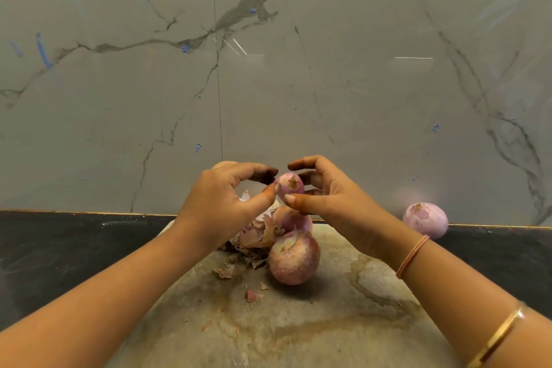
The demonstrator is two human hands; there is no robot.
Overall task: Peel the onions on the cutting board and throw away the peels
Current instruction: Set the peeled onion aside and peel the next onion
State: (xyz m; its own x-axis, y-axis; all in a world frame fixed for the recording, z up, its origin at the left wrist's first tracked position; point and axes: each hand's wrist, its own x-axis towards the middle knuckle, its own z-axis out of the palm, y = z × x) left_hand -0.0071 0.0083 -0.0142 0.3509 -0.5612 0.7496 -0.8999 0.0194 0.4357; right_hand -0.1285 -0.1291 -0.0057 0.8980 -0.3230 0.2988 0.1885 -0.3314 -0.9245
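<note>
A small pale-purple onion (290, 186) is held up above the cutting board (313, 323). My right hand (325, 194) grips it with curled fingers and thumb. My left hand (222, 203) pinches at the onion's left side with thumb and forefinger. Below the hands, a large unpeeled onion (294, 258) sits on the board, and another onion (291, 219) lies just behind it. A heap of dry peels (254, 237) lies under my left hand, with a few scraps (253, 296) nearer the front.
A peeled onion (425, 219) rests on the black counter (59, 254) to the right of the board, against the grey marble wall (268, 69). The board's surface is stained and damp.
</note>
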